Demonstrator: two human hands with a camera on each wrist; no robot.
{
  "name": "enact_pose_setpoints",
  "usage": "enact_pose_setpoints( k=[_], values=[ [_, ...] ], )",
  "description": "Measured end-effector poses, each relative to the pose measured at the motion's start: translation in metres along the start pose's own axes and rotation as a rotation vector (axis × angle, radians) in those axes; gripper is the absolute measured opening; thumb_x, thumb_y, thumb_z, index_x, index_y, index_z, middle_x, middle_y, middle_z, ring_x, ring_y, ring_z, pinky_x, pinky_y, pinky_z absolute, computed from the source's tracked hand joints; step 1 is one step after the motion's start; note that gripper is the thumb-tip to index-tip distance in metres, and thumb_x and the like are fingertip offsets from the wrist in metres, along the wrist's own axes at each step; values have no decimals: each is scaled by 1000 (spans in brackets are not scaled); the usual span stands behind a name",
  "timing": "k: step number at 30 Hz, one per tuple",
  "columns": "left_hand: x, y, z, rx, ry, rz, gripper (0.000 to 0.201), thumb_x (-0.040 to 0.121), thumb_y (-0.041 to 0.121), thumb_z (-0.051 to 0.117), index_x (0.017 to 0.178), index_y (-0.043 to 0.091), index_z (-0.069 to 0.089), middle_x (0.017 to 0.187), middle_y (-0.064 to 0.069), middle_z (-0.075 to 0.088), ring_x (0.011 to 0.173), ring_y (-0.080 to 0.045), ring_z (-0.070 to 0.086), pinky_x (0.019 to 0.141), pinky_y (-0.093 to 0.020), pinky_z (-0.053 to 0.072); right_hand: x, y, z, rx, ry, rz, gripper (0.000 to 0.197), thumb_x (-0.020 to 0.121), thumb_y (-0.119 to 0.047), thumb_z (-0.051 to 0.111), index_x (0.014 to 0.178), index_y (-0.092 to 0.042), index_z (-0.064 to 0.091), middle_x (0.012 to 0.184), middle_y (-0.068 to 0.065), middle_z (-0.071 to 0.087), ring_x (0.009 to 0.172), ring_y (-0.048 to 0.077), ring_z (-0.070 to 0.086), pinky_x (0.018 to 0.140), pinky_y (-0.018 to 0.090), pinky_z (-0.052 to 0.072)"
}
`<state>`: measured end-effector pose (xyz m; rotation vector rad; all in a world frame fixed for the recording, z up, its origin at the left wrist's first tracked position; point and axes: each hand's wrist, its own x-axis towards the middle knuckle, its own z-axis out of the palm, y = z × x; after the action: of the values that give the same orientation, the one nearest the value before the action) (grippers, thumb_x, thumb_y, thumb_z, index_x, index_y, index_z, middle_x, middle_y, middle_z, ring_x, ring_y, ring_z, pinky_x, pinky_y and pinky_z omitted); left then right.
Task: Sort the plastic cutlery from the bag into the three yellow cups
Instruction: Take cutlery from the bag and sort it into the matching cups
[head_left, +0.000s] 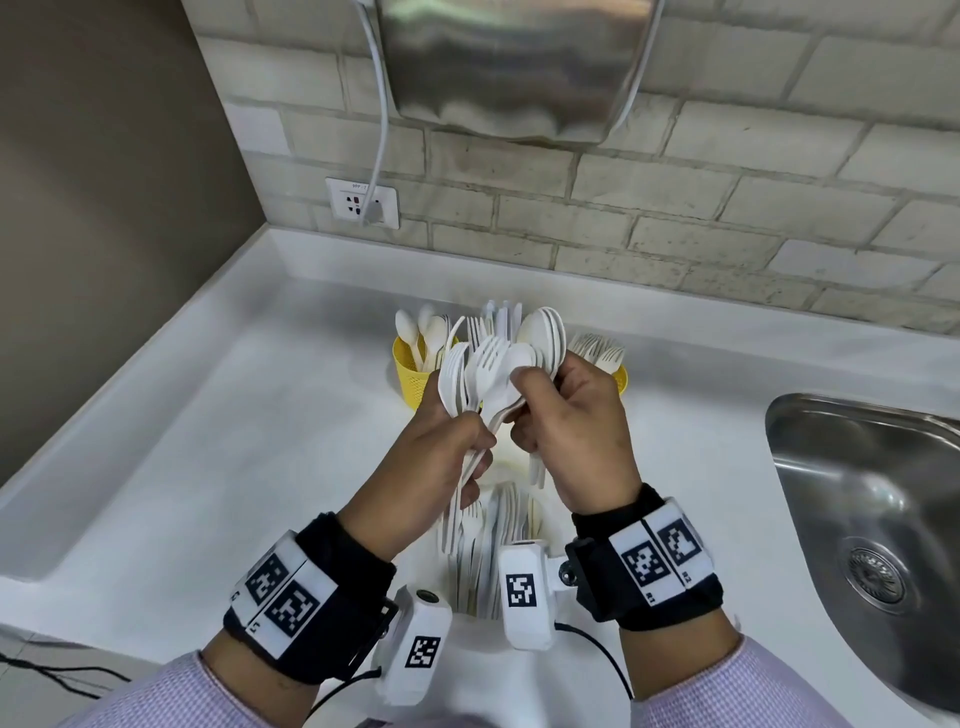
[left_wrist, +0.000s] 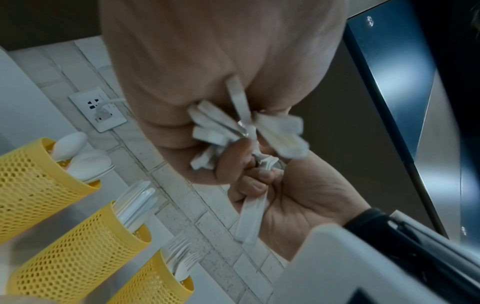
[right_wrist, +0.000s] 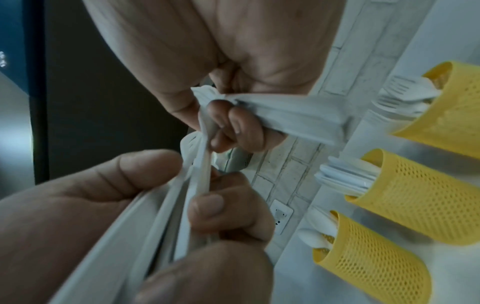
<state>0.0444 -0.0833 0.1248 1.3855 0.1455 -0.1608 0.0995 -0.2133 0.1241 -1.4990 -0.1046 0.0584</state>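
At frame centre, the left hand (head_left: 447, 447) grips a mixed bundle of forks and spoons (head_left: 483, 374) while the right hand (head_left: 571, 431) clutches stacked spoons (head_left: 545, 332). Best to peel off one utensil type cleanly before reaching for the yellow cups (left_wrist: 78, 257) behind.

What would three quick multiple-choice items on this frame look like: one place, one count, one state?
1. The sink lies on which side of the person?
A left B right C behind
2. How many yellow cups stand on the counter?
A two B three C four
3. What is the left hand doing?
A resting flat B pointing C gripping a cutlery bunch

B: steel basin sits at the head view's right edge.
B: three mesh cups show in both wrist views.
C: its fingers curl round handles; the right hand grips spoons too.
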Motion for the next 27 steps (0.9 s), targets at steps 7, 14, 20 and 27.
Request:
enact_pose_setpoints(
  k=[7, 14, 20, 27],
  values=[
    [-2, 1, -1, 39, 25, 57, 58, 79, 15, 50, 133, 37, 54, 88, -9, 60, 69, -20, 48, 49, -29, 37, -4, 6, 5, 352, -48, 190, 20, 83, -23, 67, 81, -7, 55, 70, 18, 42, 45, 19, 34, 47, 28, 29],
    [-3, 2, 0, 6, 47, 98, 43, 93, 4, 50, 131, 21, 57, 75, -12, 62, 62, -16, 58, 47, -27, 38, -8, 12, 17, 343, -66, 200, 35, 87, -27, 66, 93, 7, 59, 59, 11, 44, 43, 16, 37, 47, 29, 31],
    [-5, 1, 2, 94, 60, 158, 23, 106, 8, 50, 124, 19, 59, 79, 13, 67, 69, -6, 61, 60, -20, 48, -8, 6, 19, 410, -3, 246, 30, 95, -24, 62, 105, 4, 62, 89, 27, 55, 64, 32, 47, 49, 33, 40],
    [-5, 0, 1, 180, 12, 262, 31, 110, 19, 46, 140, 24, 53, 85, 3, 65, 64, -15, 56, 57, -36, 50, -10, -2, 18, 428, -151, 305, 45, 104, -27, 53, 121, 15, 54, 94, 30, 59, 54, 32, 50, 40, 31, 44]
  ],
)
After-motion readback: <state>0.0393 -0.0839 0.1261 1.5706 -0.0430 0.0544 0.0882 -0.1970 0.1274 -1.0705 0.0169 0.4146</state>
